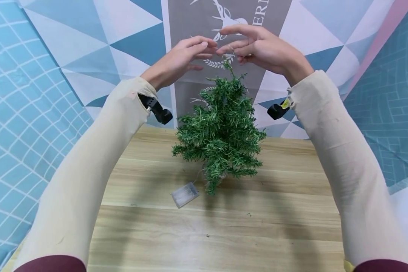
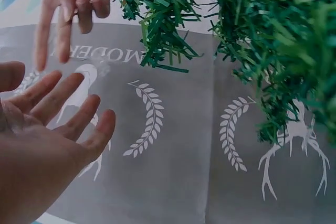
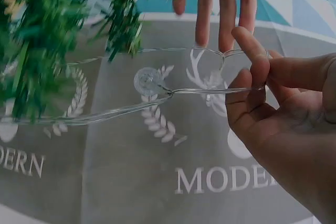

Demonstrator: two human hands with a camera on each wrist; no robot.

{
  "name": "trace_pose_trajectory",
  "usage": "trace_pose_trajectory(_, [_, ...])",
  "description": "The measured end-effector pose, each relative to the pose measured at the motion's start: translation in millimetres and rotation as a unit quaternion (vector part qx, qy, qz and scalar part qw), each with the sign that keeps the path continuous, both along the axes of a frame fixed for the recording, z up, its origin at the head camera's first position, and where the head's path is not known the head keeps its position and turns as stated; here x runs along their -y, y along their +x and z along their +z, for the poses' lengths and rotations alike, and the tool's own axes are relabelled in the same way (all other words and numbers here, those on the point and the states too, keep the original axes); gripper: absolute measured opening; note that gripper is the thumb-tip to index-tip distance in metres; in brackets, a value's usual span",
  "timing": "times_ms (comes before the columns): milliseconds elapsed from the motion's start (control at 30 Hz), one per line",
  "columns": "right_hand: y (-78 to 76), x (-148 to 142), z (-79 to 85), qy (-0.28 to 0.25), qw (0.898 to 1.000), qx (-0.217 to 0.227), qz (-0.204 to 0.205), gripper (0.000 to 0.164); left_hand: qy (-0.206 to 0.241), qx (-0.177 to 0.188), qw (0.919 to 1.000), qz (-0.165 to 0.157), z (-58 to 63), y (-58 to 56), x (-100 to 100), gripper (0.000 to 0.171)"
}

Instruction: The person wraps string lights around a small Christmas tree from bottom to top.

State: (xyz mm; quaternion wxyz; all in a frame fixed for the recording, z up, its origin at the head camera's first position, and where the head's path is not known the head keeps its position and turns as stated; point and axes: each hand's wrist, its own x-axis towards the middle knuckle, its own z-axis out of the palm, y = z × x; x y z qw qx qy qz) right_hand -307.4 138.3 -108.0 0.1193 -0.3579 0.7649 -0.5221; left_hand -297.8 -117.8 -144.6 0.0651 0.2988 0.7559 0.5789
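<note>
A small green artificial Christmas tree stands on the wooden table below both hands. Above its tip, my right hand pinches a thin clear wire of a string light between thumb and fingers. A clear round bulb hangs on that wire, between the hand and the branches in the right wrist view. My left hand is held up beside the tip, fingers extended and spread, near the right fingertips. In the left wrist view its palm shows with nothing gripped. Branches hide part of the wire.
A clear battery box lies on the wooden table at the tree's front left, a thin wire running from it toward the tree. Small green bits are scattered on the tabletop. Behind hangs a patterned cloth with a grey panel.
</note>
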Motion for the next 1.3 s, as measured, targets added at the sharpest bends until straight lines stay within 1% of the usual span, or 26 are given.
trace_pose_trajectory(167, [1.8,11,0.7,-0.032,0.999,0.021,0.031,0.05,-0.018,-0.002,0.9998,-0.011,0.0,-2.2,-2,0.042])
trace_pose_trajectory(267, [2.1,13,-0.3,-0.036,0.998,0.031,0.042,0.048,-0.025,-0.015,0.9996,-0.005,-2.7,-2.0,-5,0.041])
trace_pose_trajectory(300, [2.0,14,-1.0,-0.036,0.998,0.034,0.044,0.047,-0.026,-0.017,0.9995,-0.001,-4.0,-2.0,-6,0.039])
trace_pose_trajectory(367, [2.1,15,-2.7,-0.035,0.998,0.035,0.039,0.045,-0.032,-0.03,0.999,0.009,-7.1,-2.3,-8,0.03])
trace_pose_trajectory(400, [2.3,16,-3.6,-0.036,0.998,0.032,0.033,0.043,-0.036,-0.039,0.9985,0.015,-8.7,-2.7,-8,0.024])
trace_pose_trajectory(467, [2.7,17,-5.5,-0.041,0.999,0.017,0.008,0.038,-0.038,-0.053,0.9975,0.026,-10.8,-3.3,-9,0.015])
trace_pose_trajectory(533, [3.4,17,-7.2,-0.041,0.999,-0.002,-0.024,0.032,-0.038,-0.07,0.9957,0.046,-11.1,-3.5,-8,0.015])
trace_pose_trajectory(600, [3.6,16,-9.0,-0.023,0.998,-0.026,-0.057,0.027,-0.031,-0.083,0.9936,0.069,-9.9,-3.4,-6,0.018])
trace_pose_trajectory(667, [3.1,13,-11.1,0.003,0.996,-0.042,-0.08,0.024,-0.019,-0.093,0.9909,0.096,-8.3,-3.1,-2,0.02])
trace_pose_trajectory(767, [0.8,9,-15.0,0.052,0.992,-0.065,-0.099,0.022,-0.014,-0.115,0.9845,0.131,-7.5,-3.6,4,0.021])
trace_pose_trajectory(800, [0.0,7,-16.4,0.059,0.991,-0.065,-0.103,0.022,-0.018,-0.126,0.9821,0.138,-7.7,-3.8,6,0.021])
trace_pose_trajectory(833, [-0.7,6,-18.0,0.064,0.99,-0.067,-0.106,0.022,-0.017,-0.129,0.9812,0.143,-7.8,-4.3,8,0.02])
trace_pose_trajectory(867, [-1.2,4,-19.6,0.073,0.989,-0.073,-0.109,0.022,-0.013,-0.13,0.9813,0.141,-8.1,-4.9,9,0.02])
trace_pose_trajectory(900, [-1.7,2,-21.1,0.074,0.989,-0.071,-0.11,0.021,-0.001,-0.123,0.9833,0.135,-8.1,-5.5,9,0.019])
trace_pose_trajectory(1033, [-1.6,-3,-27.6,0.092,0.986,-0.082,-0.112,0.021,0.05,-0.074,0.9913,0.097,-8.8,-7.2,13,0.018])
trace_pose_trajectory(1067, [-1.3,-4,-28.9,0.1,0.985,-0.087,-0.115,0.021,0.055,-0.063,0.9925,0.089,-9.1,-7.4,14,0.019])
trace_pose_trajectory(1133, [-0.2,-8,-31.2,0.117,0.98,-0.101,-0.122,0.024,0.036,-0.059,0.9936,0.089,-9.5,-7.2,17,0.018])
trace_pose_trajectory(1200, [1.0,-12,-32.5,0.131,0.976,-0.111,-0.13,0.027,-0.011,-0.073,0.9922,0.101,-9.7,-6.4,19,0.017])
trace_pose_trajectory(1233, [1.7,-14,-33.1,0.136,0.975,-0.112,-0.133,0.028,-0.043,-0.087,0.9893,0.109,-9.9,-6.0,19,0.017])
trace_pose_trajectory(1267, [2.5,-16,-33.4,0.139,0.974,-0.112,-0.137,0.027,-0.079,-0.111,0.9835,0.119,-10.7,-5.4,20,0.016])
trace_pose_trajectory(1300, [3.3,-18,-34.0,0.14,0.974,-0.112,-0.139,0.025,-0.115,-0.14,0.9746,0.131,-11.7,-4.9,20,0.016])
